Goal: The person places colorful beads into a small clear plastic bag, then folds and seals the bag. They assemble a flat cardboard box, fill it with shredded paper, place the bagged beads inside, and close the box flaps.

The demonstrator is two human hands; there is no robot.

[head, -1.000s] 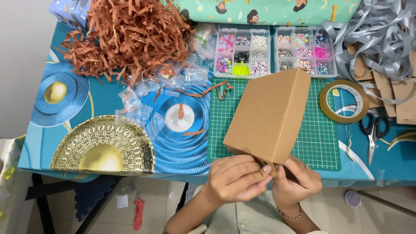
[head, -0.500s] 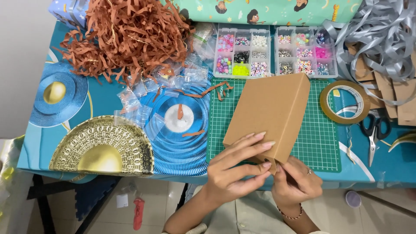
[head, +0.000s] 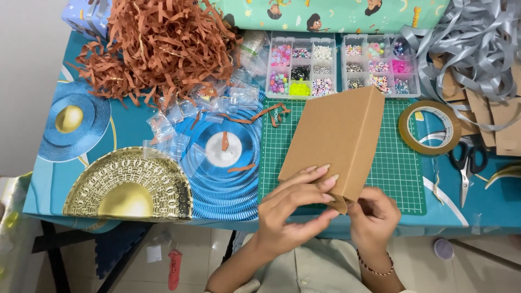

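A flat brown cardboard box point(head: 339, 138) is held tilted over the green cutting mat point(head: 404, 168). My left hand point(head: 296, 209) grips its near end, fingers spread across the top face. My right hand point(head: 374, 217) pinches the small flap at the box's near corner. A bracelet circles my right wrist.
A heap of brown paper shred point(head: 157, 46) lies at the back left, with small clear bags point(head: 179, 119) beside it. Two bead organiser trays point(head: 342, 65) sit at the back. Brown tape roll point(head: 429, 127), black scissors point(head: 467, 165) and grey ribbon point(head: 477, 49) lie to the right.
The box has tilted lower and flatter toward the mat. My left hand has opened its fingers over the top face, while my right hand keeps working the near corner flap.
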